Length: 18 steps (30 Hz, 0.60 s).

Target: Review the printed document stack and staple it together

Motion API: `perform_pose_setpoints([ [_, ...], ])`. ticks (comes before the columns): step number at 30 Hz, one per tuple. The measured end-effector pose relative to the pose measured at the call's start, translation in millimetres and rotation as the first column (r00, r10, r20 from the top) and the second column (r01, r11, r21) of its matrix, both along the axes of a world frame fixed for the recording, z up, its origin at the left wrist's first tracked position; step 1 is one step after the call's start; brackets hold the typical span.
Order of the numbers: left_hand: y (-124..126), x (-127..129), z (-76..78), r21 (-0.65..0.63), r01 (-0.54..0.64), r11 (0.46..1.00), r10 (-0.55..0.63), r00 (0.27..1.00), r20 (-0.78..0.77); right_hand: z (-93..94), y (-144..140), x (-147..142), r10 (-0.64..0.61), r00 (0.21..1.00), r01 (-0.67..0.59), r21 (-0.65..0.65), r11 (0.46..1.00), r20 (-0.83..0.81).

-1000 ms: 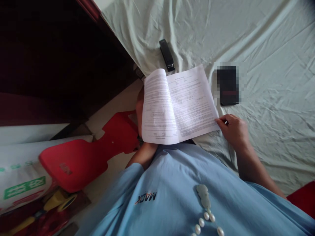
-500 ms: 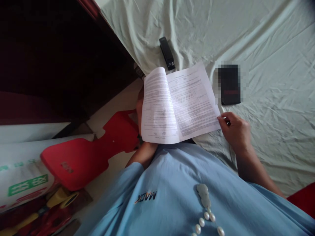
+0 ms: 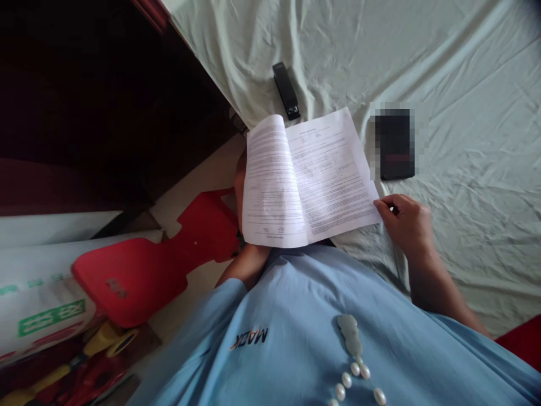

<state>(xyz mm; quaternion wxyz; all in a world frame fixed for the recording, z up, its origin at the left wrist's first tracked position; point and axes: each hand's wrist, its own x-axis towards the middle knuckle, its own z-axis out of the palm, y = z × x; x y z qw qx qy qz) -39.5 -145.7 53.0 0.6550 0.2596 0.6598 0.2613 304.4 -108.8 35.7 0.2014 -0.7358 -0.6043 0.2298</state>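
Printed pages (image 3: 325, 180) lie open at the near edge of the pale green sheet (image 3: 465, 67), one leaf (image 3: 270, 186) curled up and over to the left. Behind that leaf the left hand (image 3: 240, 186) props it from underneath; how its fingers grip is hidden. Just beyond the top of the pages sits a black stapler (image 3: 286, 90). At the lower right corner, the right hand (image 3: 406, 223) pinches the page edge between thumb and fingers. A dark blurred object (image 3: 395, 144) lies just beyond it.
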Motion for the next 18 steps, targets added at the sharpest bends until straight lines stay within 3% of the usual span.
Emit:
perform_pose_setpoints([
  [18,1.1,-1.1,8.9,-0.104,0.065,0.992,-0.066,0.998,-0.010,5.7,-2.1,5.2,-0.065,0.993,0.047,-0.168,0.985,-0.102],
])
